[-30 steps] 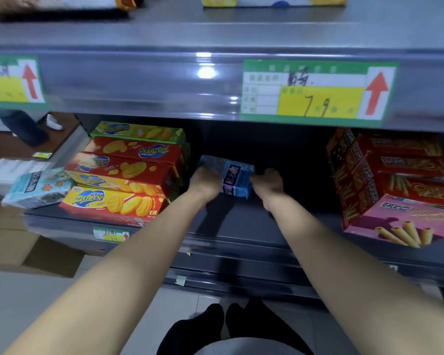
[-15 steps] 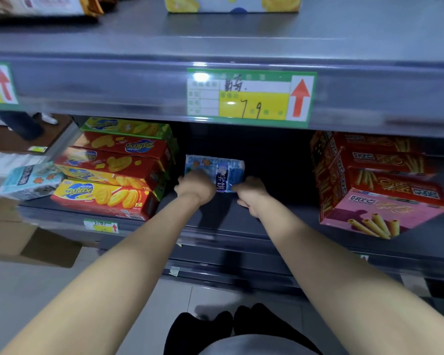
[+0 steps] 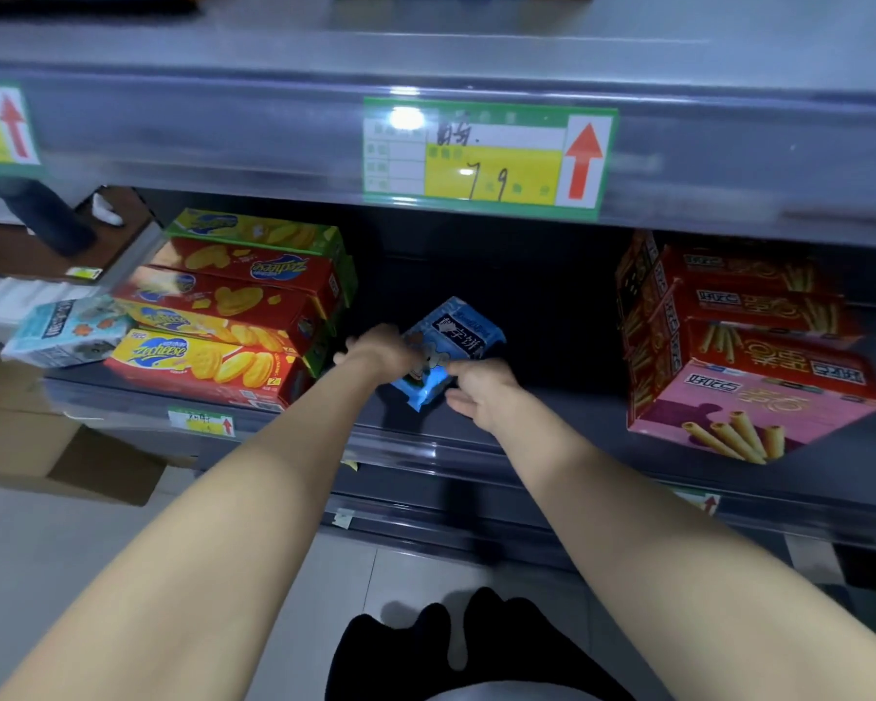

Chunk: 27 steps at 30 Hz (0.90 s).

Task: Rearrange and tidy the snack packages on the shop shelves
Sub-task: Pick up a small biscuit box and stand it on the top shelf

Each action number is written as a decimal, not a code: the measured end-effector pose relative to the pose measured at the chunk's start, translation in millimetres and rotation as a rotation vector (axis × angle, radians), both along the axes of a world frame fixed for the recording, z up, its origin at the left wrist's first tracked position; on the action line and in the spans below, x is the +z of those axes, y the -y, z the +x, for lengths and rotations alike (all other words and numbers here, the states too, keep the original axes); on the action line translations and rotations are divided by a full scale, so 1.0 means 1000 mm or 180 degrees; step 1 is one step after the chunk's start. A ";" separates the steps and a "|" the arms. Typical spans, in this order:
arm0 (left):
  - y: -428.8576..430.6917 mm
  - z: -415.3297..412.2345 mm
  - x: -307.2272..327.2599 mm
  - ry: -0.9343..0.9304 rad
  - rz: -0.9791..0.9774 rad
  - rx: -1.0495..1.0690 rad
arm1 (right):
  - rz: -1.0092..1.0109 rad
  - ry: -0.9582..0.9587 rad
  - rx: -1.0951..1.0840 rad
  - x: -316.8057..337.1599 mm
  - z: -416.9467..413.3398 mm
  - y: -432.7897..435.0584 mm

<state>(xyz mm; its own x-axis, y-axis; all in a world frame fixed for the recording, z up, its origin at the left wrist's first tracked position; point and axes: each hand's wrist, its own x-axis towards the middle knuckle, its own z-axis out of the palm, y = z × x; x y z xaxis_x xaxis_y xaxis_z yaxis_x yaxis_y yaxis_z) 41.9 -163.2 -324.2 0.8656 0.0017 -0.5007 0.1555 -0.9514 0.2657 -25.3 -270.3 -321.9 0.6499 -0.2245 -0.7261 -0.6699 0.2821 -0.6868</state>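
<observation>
A blue snack packet [image 3: 451, 341] with dark lettering lies tilted on the dark middle shelf [image 3: 552, 427], in the gap between two stacks of boxes. My left hand [image 3: 383, 349] grips the packet's left side. My right hand [image 3: 481, 389] is at its lower right corner, thumb and forefinger touching the packet, the other fingers relaxed. The packet's lower left part is hidden behind my left hand.
Red and yellow cracker boxes [image 3: 233, 321] are stacked at the left, with a pale blue carton [image 3: 67, 331] beside them. Red and pink wafer-roll boxes [image 3: 744, 346] stand at the right. A price tag [image 3: 486, 156] hangs on the upper shelf edge. A cardboard box [image 3: 62, 457] sits on the floor.
The blue packet has come forward on the shelf and turned from lying crosswise to a diagonal tilt. Both hands drew back towards the shelf's front with it.
</observation>
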 end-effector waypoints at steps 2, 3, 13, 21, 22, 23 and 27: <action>0.000 -0.006 -0.001 0.0175 0.0027 0.0028 | 0.0061 -0.0006 0.0113 0.004 -0.004 -0.003; -0.001 -0.011 -0.002 0.0328 -0.0121 0.0096 | 0.0101 -0.0016 0.0134 0.006 -0.006 -0.005; -0.046 -0.079 0.020 0.0854 -0.2481 0.0625 | -0.0023 0.0700 -0.0239 0.029 -0.053 -0.042; -0.086 -0.155 0.053 0.1202 -0.3006 0.0575 | -0.0303 0.1419 -0.0496 0.059 -0.126 -0.090; -0.088 -0.165 0.058 0.1247 -0.3054 0.0533 | -0.0343 0.1498 -0.0548 0.064 -0.136 -0.092; -0.088 -0.173 0.064 0.1314 -0.3074 0.0463 | -0.0401 0.1588 -0.0606 0.069 -0.145 -0.093; -0.080 -0.207 0.091 0.1547 -0.3225 -0.0050 | -0.0798 0.1936 -0.0950 0.090 -0.177 -0.088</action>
<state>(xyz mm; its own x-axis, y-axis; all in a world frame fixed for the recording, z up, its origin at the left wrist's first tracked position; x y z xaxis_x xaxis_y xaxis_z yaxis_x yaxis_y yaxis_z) -165.3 -83.7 -233.0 0.9657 -0.2271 0.1261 -0.1854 -0.2628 0.9469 -202.6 -182.5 -231.5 0.8076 -0.5680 -0.1587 -0.0674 0.1785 -0.9816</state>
